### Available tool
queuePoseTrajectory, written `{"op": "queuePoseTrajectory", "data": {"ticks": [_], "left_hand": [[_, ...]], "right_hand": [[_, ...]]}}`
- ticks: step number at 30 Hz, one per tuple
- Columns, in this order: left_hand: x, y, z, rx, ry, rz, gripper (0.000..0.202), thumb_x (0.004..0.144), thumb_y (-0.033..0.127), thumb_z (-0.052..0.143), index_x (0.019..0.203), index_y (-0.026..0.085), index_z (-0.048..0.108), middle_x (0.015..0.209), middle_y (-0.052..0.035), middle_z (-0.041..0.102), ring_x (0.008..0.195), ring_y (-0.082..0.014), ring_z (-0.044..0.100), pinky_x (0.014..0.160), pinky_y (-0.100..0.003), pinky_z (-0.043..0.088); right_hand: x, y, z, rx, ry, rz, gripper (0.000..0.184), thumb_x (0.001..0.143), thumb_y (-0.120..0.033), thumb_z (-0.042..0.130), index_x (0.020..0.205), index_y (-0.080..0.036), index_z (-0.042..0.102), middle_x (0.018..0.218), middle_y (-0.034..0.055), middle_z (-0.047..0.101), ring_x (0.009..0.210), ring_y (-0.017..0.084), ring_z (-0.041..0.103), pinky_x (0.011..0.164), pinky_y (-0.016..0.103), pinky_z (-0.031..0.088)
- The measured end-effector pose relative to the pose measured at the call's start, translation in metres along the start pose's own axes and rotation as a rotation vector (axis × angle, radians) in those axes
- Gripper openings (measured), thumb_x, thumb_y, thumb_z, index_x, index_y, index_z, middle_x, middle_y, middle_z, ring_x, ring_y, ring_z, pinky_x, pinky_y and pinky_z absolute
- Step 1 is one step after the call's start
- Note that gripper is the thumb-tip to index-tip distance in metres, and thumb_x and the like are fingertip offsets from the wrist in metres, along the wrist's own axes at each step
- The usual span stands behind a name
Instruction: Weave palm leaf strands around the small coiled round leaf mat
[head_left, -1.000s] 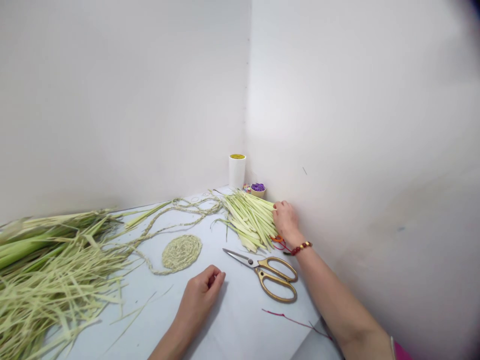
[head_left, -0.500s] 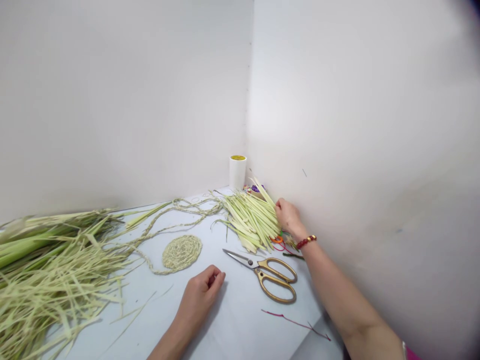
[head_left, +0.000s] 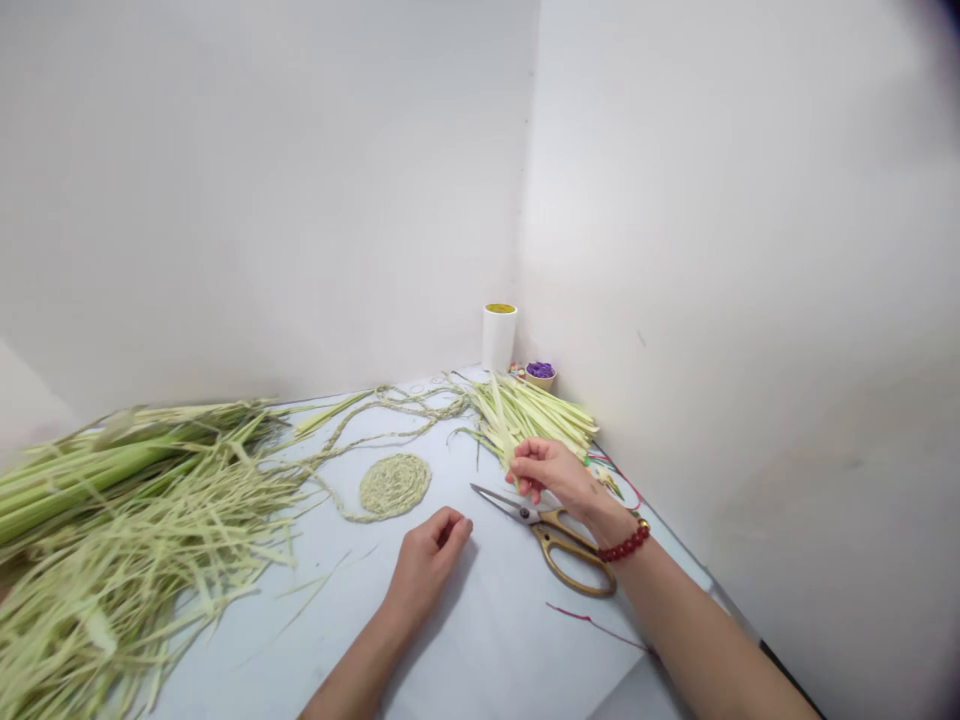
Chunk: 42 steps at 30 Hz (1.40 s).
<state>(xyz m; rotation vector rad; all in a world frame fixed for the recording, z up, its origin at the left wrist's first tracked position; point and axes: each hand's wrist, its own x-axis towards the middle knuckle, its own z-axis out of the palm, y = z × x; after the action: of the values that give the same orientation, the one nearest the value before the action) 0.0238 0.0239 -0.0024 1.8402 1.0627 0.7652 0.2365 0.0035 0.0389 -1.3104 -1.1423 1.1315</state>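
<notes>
My right hand (head_left: 547, 470) pinches the lower end of a pale green leaf strip (head_left: 500, 412), which stands up in front of a bundle of similar strips (head_left: 559, 418). Just below that hand lie gold-handled scissors (head_left: 574, 565), their blades pointing left and slightly apart; my wrist covers part of one handle. Curled on the table, my left hand (head_left: 431, 560) has its thumb against the fingers, and nothing shows in it. Up and left of it rests a round coil of braided leaf cord (head_left: 395, 485), its loose cord (head_left: 330, 450) trailing to the back.
A large heap of leaves and shredded strips (head_left: 172, 540) covers the left side. At the back corner stand a white cylinder (head_left: 499, 340) and a small cup of purple pieces (head_left: 540, 375). A dark red twig-like strand (head_left: 592, 622) lies in front. Walls (head_left: 750, 350) close in behind and right.
My right hand has come back from the bundle's right side, toward me and left, with a strip in its fingers. My left hand stays curled. The whole view has shifted slightly.
</notes>
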Motion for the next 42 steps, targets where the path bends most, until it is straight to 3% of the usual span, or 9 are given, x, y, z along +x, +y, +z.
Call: {"op": "queuePoseTrajectory", "data": {"ticks": [4,8,18,21,27,30,35,42], "left_hand": [[0.002,-0.002,-0.002,-0.253,0.041,-0.041,0.032,0.079,0.047,0.051,0.088,0.017,0.060,0.070,0.0009,0.058,0.053,-0.0105,0.045,0.052,-0.022,0.037],[0.005,-0.009,-0.004,-0.374,0.121,-0.067,0.027,0.077,0.043,0.055,0.075,0.017,0.054,0.054,0.0053,0.046,0.048,-0.0085,0.040,0.049,-0.021,0.034],[0.004,-0.010,-0.003,-0.393,0.142,-0.108,0.029,0.083,0.044,0.048,0.070,0.019,0.046,0.050,0.0063,0.045,0.047,-0.0083,0.039,0.049,-0.021,0.031],[0.005,-0.012,-0.003,-0.397,0.159,-0.109,0.028,0.083,0.043,0.048,0.069,0.019,0.046,0.050,0.0063,0.044,0.047,-0.0087,0.039,0.050,-0.021,0.032],[0.007,-0.015,-0.003,-0.315,0.077,-0.068,0.024,0.083,0.038,0.050,0.069,0.019,0.047,0.052,0.0064,0.043,0.050,-0.0088,0.038,0.053,-0.022,0.032],[0.006,-0.015,-0.002,-0.274,0.052,-0.054,0.022,0.083,0.036,0.049,0.069,0.019,0.047,0.053,0.0064,0.043,0.051,-0.0092,0.038,0.054,-0.022,0.032],[0.005,-0.013,-0.003,-0.210,0.041,-0.040,0.021,0.085,0.035,0.045,0.071,0.019,0.047,0.052,0.0063,0.043,0.052,-0.0106,0.038,0.055,-0.023,0.032],[0.004,-0.011,-0.002,-0.140,0.066,-0.006,0.023,0.083,0.036,0.046,0.068,0.020,0.047,0.054,0.0056,0.044,0.056,-0.0121,0.040,0.058,-0.024,0.033]], "right_hand": [[-0.006,0.015,0.049,-0.067,-0.116,0.044,0.011,0.071,-0.025,0.060,0.069,-0.017,0.053,0.048,-0.0063,0.053,0.037,0.006,0.044,0.036,0.017,0.035],[-0.004,0.026,0.070,-0.140,-0.213,0.090,0.016,0.076,-0.025,0.055,0.064,-0.018,0.049,0.044,-0.0064,0.052,0.034,0.006,0.043,0.037,0.017,0.033],[-0.001,0.031,0.071,-0.029,-0.266,0.123,0.007,0.074,-0.022,0.054,0.072,-0.017,0.050,0.046,-0.0057,0.053,0.038,0.007,0.044,0.037,0.016,0.037],[-0.002,0.034,0.073,0.005,-0.304,0.128,0.014,0.072,-0.025,0.061,0.075,-0.018,0.049,0.049,-0.0067,0.052,0.040,0.007,0.045,0.039,0.017,0.039],[-0.002,0.043,0.070,-0.069,-0.270,0.091,0.024,0.072,-0.031,0.065,0.069,-0.019,0.044,0.046,-0.0082,0.046,0.036,0.005,0.037,0.034,0.017,0.028],[-0.001,0.046,0.069,-0.088,-0.251,0.073,0.024,0.074,-0.029,0.063,0.065,-0.020,0.042,0.043,-0.0088,0.043,0.034,0.005,0.035,0.034,0.017,0.025],[0.000,0.044,0.066,-0.108,-0.308,0.088,0.025,0.078,-0.031,0.058,0.063,-0.019,0.042,0.045,-0.0065,0.047,0.036,0.006,0.041,0.037,0.018,0.030],[-0.002,0.040,0.066,-0.219,-0.287,0.089,0.018,0.078,-0.020,0.045,0.060,-0.019,0.042,0.044,-0.0049,0.048,0.037,0.007,0.042,0.040,0.018,0.033]]}}
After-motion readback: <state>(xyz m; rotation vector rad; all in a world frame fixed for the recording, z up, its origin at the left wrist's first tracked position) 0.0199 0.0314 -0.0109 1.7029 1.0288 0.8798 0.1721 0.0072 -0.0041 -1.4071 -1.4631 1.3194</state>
